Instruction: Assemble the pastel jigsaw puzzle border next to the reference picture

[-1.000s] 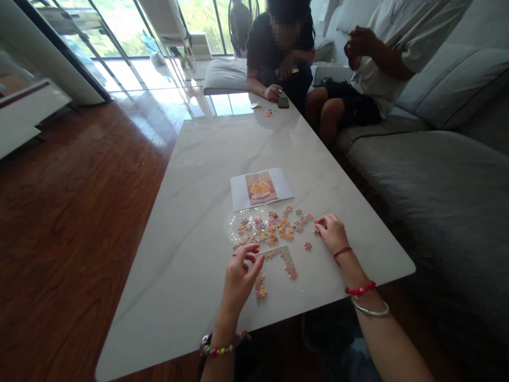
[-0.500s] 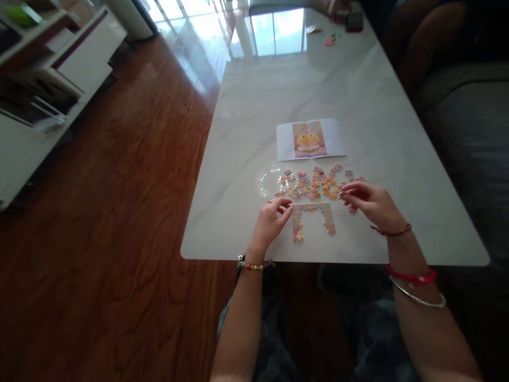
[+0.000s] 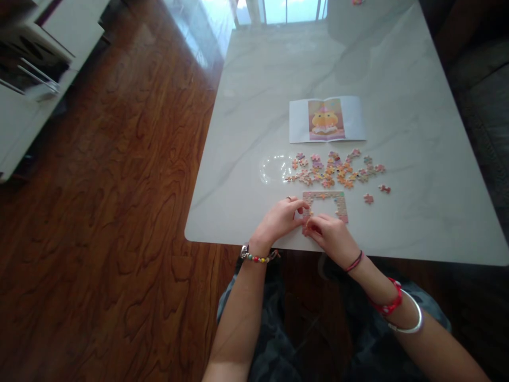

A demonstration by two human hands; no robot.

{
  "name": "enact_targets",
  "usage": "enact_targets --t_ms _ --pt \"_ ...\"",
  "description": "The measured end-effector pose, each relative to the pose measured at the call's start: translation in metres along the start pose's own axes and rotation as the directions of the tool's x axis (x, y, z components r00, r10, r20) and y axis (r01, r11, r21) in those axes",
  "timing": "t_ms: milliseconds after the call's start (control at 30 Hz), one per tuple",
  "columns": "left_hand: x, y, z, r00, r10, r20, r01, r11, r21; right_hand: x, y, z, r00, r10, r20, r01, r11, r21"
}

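A partly joined puzzle frame (image 3: 326, 198) of pink and orange pieces lies near the front edge of the white marble table (image 3: 254, 95). My left hand (image 3: 278, 218) and my right hand (image 3: 332, 237) meet at the frame's lower left corner, fingers pinched together on the pieces there. Whether a loose piece is between the fingers is hidden. A scatter of loose puzzle pieces (image 3: 334, 168) lies just beyond the frame. A printed reference picture (image 3: 326, 119) of an orange figure lies farther back.
A clear plastic bag (image 3: 272, 170) lies left of the loose pieces. Two stray pieces (image 3: 368, 198) sit to the right. Dark wooden floor (image 3: 99, 212) spreads left of the table, with white furniture (image 3: 35, 63) at the far left. A grey sofa (image 3: 489, 106) runs along the right.
The view has tipped down, so the two people at the far end are out of sight. My right hand moved from the loose pieces at right to the frame's lower left corner, beside my left.
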State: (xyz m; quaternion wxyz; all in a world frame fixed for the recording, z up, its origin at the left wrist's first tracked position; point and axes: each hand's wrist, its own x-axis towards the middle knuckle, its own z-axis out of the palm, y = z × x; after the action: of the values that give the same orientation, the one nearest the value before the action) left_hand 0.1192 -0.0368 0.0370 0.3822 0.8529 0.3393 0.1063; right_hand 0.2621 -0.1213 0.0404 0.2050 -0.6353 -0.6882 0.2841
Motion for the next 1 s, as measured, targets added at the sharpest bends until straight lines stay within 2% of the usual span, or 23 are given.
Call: enact_targets --t_ms 300,567,767,1000 --pt "-0.004 0.001 0.002 1.0 -0.03 0.008 0.03 1.0 0.006 -0.017 -0.002 0.004 0.994 -0.108 -0.013 0.104 0.979 -0.174" --pt "-0.004 0.002 0.003 0.999 -0.033 0.007 0.033 0.999 -0.004 -0.026 -0.007 0.006 0.974 -0.225 -0.014 0.196 0.875 -0.444" --pt "-0.004 0.002 0.003 0.999 -0.035 0.014 0.036 0.999 -0.014 -0.027 -0.006 0.007 0.978 -0.209 -0.007 0.178 0.847 -0.501" --pt "-0.004 0.001 0.003 0.999 -0.038 0.02 0.039 0.999 -0.025 -0.026 -0.006 0.008 0.972 -0.234 -0.03 0.191 0.855 -0.482"
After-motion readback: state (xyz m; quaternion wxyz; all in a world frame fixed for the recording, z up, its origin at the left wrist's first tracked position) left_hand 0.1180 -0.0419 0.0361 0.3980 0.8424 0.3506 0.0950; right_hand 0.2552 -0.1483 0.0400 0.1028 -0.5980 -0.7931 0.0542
